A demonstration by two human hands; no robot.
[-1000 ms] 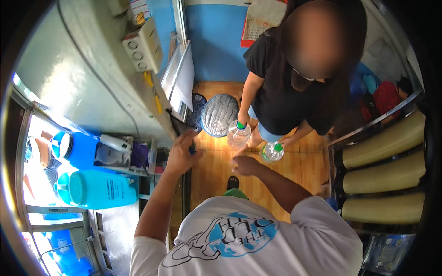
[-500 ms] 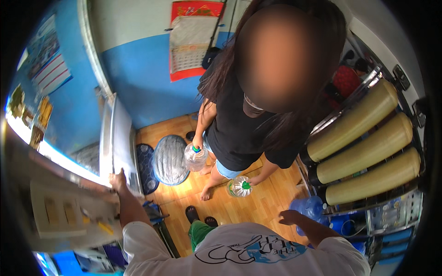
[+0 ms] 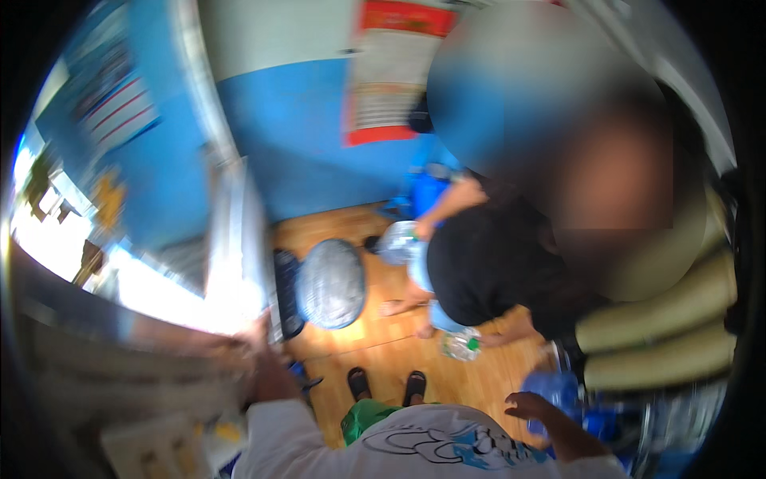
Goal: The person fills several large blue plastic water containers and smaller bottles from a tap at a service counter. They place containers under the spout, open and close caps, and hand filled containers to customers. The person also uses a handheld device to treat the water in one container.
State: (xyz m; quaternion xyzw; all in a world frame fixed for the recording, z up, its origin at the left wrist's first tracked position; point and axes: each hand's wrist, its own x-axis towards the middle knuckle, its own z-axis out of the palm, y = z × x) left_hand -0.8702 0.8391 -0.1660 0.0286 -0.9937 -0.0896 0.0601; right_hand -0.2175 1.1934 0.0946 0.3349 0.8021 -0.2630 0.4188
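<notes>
My left hand (image 3: 257,334), smeared by motion, is at the edge of the pale door frame (image 3: 239,239) on the left; its fingers are unclear. My right hand (image 3: 527,405) hangs at the lower right with fingers apart and nothing in it, in front of large blue water jugs (image 3: 550,383). Facing me, a person in a black top (image 3: 487,263) has a clear bottle with a green cap (image 3: 397,242) by one hand and a second one (image 3: 460,345) low by the other hand.
A round grey mat (image 3: 331,283) and a dark blue mat (image 3: 287,291) lie on the tiled floor (image 3: 351,351). Long cream cylinders (image 3: 654,311) line the right side. A red-edged calendar (image 3: 383,80) hangs on the blue wall (image 3: 287,160). Blue objects (image 3: 427,191) stand behind the person.
My left hand has gone from midair to the door edge on the left. My view swung toward the back wall. The person has shifted rightward; blue objects now show behind them.
</notes>
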